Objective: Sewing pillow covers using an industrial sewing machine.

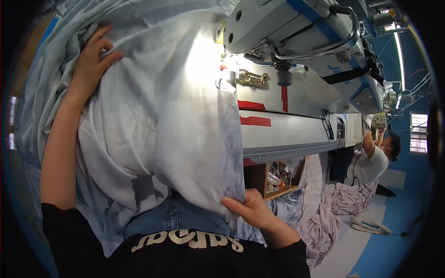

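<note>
The right hand (254, 211) is pinching the near edge of the pale cloth (176, 125); the left hand (94, 58) is resting on its farther folds, fingers bent, though whether they are gripping any is hard to tell; the cloth is draping over the lap (174, 215) and reaching the sewing machine (278, 25); rightward, a co-worker (371, 164) is working.

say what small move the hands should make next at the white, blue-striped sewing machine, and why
I'd probably have the left hand gently smooth the pale grey-blue, thin fabric outward: loose folds gather around that hand, while the right hand pinches the edge that runs up toward the lit front of the sewing machine.
</note>
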